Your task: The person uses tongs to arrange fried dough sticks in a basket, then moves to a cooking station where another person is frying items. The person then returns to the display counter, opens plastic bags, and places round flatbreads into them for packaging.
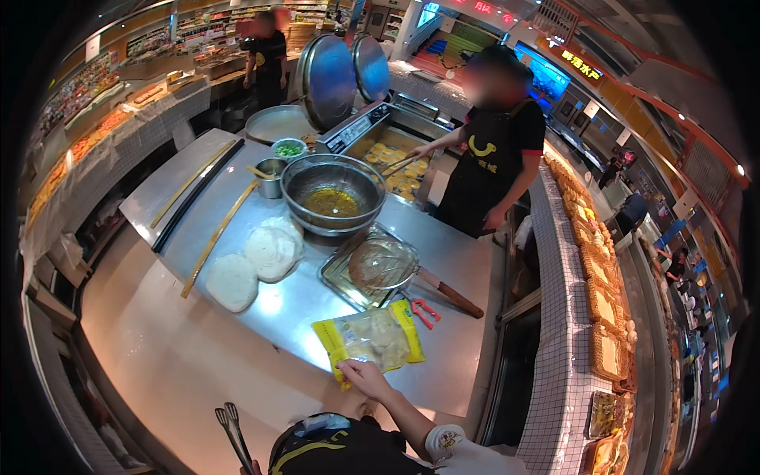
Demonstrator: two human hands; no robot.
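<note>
My right hand (365, 378) pinches the near corner of a yellow and clear plastic bag (371, 335) with pale pieces inside. The bag lies at the front of a steel worktable (451, 368). At the bottom rim my left hand (255, 467), mostly cut off, holds metal tongs (234, 436) pointing up. Beyond the bag, a wire skimmer (386, 264) with a wooden handle rests over a rectangular metal tray (335, 273). Red-handled scissors (424, 313) lie beside the bag, blades hidden. Left of the tray are rounds of pale dough (233, 283).
A steel bowl (332, 202) holds brownish oily liquid. Near it stand a metal pot (271, 185) and a bowl of chopped greens (289, 149). Wooden sticks (219, 237) lie leftward. A co-worker (493, 148) reaches sticks into a fryer of round cakes (398, 166). A tiled counter (555, 332) flanks the right.
</note>
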